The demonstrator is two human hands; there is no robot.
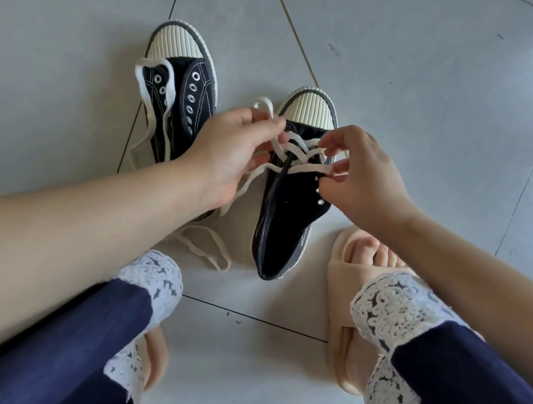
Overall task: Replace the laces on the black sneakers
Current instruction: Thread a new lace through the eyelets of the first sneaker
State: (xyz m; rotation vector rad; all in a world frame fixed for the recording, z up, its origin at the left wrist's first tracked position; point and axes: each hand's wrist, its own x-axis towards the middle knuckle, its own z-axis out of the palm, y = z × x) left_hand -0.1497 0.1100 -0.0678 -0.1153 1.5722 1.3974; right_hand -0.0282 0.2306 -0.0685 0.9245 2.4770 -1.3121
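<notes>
Right sneaker (289,224), mid-floor, partly laced. Left hand (231,152) pinched the white lace (304,170); right hand (360,175) pinched it beside an eyelet. Keeping it flat and evenly tensioned would serve best. Unlaced sneaker (183,101) lay far left.

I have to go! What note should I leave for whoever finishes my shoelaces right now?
Left hand pinches the lace by the near sneaker's toe. Right hand pinches it at a right-side eyelet.
Done: the near sneaker is laced at its toe end.
Left: its eyelets nearer the heel are empty. The far sneaker has empty eyelets, with a loose lace draped over it. Both stand on the floor.
</notes>
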